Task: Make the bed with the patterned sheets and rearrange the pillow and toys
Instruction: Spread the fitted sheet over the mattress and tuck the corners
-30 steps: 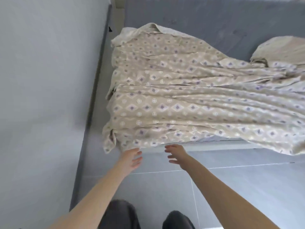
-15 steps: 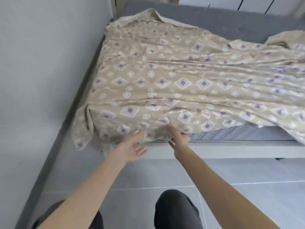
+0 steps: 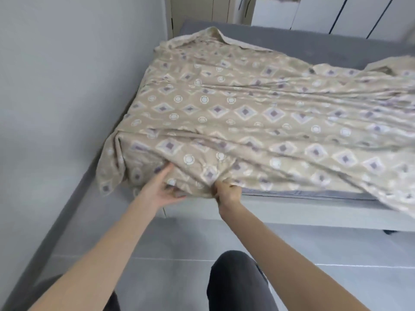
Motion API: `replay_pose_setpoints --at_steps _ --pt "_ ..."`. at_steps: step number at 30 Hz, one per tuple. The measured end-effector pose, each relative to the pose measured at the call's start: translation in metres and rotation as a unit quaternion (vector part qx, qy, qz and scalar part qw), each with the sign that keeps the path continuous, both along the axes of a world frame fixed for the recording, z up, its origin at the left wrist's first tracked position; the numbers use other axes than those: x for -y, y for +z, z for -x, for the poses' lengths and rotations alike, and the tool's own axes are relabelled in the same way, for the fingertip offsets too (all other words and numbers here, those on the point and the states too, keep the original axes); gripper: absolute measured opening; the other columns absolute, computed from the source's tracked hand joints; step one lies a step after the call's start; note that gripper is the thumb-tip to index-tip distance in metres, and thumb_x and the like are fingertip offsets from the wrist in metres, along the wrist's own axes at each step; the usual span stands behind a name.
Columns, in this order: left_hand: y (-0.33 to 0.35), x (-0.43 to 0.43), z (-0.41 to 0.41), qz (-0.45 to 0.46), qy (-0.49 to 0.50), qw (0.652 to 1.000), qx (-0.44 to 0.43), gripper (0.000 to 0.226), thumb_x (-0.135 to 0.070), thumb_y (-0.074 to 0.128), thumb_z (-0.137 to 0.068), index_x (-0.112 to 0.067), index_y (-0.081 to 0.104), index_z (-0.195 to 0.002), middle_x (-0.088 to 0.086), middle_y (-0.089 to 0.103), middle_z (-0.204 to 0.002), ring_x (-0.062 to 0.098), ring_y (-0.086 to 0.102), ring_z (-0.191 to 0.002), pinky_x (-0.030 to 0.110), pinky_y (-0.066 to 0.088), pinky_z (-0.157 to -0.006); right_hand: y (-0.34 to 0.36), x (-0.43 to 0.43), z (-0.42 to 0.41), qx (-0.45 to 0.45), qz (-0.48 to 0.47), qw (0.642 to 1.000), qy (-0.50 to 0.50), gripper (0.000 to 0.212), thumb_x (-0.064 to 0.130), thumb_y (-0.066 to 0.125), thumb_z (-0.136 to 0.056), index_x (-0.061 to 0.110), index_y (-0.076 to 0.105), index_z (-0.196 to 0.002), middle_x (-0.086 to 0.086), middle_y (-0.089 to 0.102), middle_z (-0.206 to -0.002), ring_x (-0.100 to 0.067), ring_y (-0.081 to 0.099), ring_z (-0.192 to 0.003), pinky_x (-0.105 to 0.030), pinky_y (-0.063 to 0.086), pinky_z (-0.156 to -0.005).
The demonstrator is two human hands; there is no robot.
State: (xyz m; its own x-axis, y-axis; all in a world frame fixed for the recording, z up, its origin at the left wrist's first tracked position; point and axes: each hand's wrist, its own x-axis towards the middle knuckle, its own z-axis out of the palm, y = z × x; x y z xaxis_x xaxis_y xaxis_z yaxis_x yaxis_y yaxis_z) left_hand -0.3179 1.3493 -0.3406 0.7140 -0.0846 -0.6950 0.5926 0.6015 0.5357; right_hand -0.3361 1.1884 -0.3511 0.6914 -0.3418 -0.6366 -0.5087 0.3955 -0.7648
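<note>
— Two hands on it?
— Both. The right hand (image 3: 228, 195) bunches the hem of the patterned sheet (image 3: 224, 113) in a fist. The left hand (image 3: 162, 191), just beside it, pinches the same hem, thumb above, fingers beneath.
— And the sheet?
— It spreads away from both hands, rumpled, over the grey mattress (image 3: 314, 43), one corner drooping left of the left hand.

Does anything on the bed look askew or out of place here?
Yes. The patterned sheet lies crooked and wrinkled, bunched toward the wall, its far corner flipped over, leaving the grey mattress bare beyond. At right it spills off the near edge. The left hand and right hand grip its near hem.
</note>
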Motion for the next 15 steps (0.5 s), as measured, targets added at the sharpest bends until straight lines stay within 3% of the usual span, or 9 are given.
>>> replay_pose_setpoints --at_steps 4,7,10,12,14,15 --pt "-0.001 -0.010 0.005 0.002 0.018 0.998 0.060 0.029 -0.027 0.063 -0.089 -0.012 0.063 -0.114 0.012 0.065 -0.119 0.027 0.065 -0.100 0.043 0.051 -0.078 -0.018 -0.017 0.015 -0.049 -0.157 0.986 0.019 0.027 -0.009 0.032 -0.086 0.011 0.043 -0.073 -0.001 0.037 -0.059 -0.011 0.034 -0.049 -0.018 0.038 -0.041" --pt "-0.011 -0.026 0.013 -0.046 0.027 0.998 0.034 0.029 -0.025 0.060 -0.091 -0.009 0.063 -0.115 0.010 0.066 -0.114 0.024 0.067 -0.091 0.039 0.054 -0.073 -0.027 -0.026 0.024 -0.077 -0.251 0.965 0.008 0.032 -0.007 0.030 -0.086 0.012 0.040 -0.064 0.002 0.037 -0.049 -0.008 0.034 -0.039 -0.014 0.036 -0.038" --pt "-0.023 -0.036 0.020 -0.096 0.028 0.995 -0.009 0.037 -0.019 0.048 -0.099 -0.006 0.050 -0.133 0.012 0.063 -0.107 0.019 0.058 -0.078 0.030 0.055 -0.064 -0.026 -0.030 0.028 -0.014 -0.333 0.942 0.034 0.024 -0.002 0.034 -0.083 0.009 0.052 -0.070 -0.008 0.059 -0.080 -0.024 0.057 -0.075 -0.029 0.048 -0.067" --pt "-0.033 -0.042 0.023 -0.140 0.056 0.988 -0.039 0.037 -0.016 0.042 -0.101 -0.005 0.044 -0.137 0.012 0.062 -0.106 0.017 0.054 -0.074 0.026 0.052 -0.064 -0.023 -0.029 0.027 0.032 -0.376 0.924 0.057 0.017 0.009 0.050 -0.087 0.008 0.066 -0.089 -0.013 0.068 -0.101 -0.031 0.062 -0.097 -0.040 0.051 -0.081" --pt "-0.046 -0.050 0.028 -0.172 0.061 0.981 -0.065 0.037 -0.013 0.043 -0.100 -0.006 0.045 -0.137 0.014 0.060 -0.120 0.020 0.056 -0.081 0.029 0.050 -0.070 -0.025 -0.029 0.025 0.034 -0.375 0.920 0.106 0.023 0.021 0.062 -0.089 0.008 0.067 -0.108 -0.012 0.069 -0.112 -0.030 0.064 -0.104 -0.044 0.053 -0.084" --pt "-0.052 -0.054 0.033 -0.183 0.058 0.978 -0.078 0.037 -0.011 0.045 -0.099 -0.005 0.047 -0.136 0.014 0.059 -0.124 0.022 0.056 -0.082 0.031 0.049 -0.070 -0.030 -0.030 0.024 0.004 -0.359 0.925 0.125 0.026 0.022 0.064 -0.089 0.007 0.066 -0.110 -0.011 0.069 -0.110 -0.028 0.066 -0.099 -0.044 0.054 -0.084"
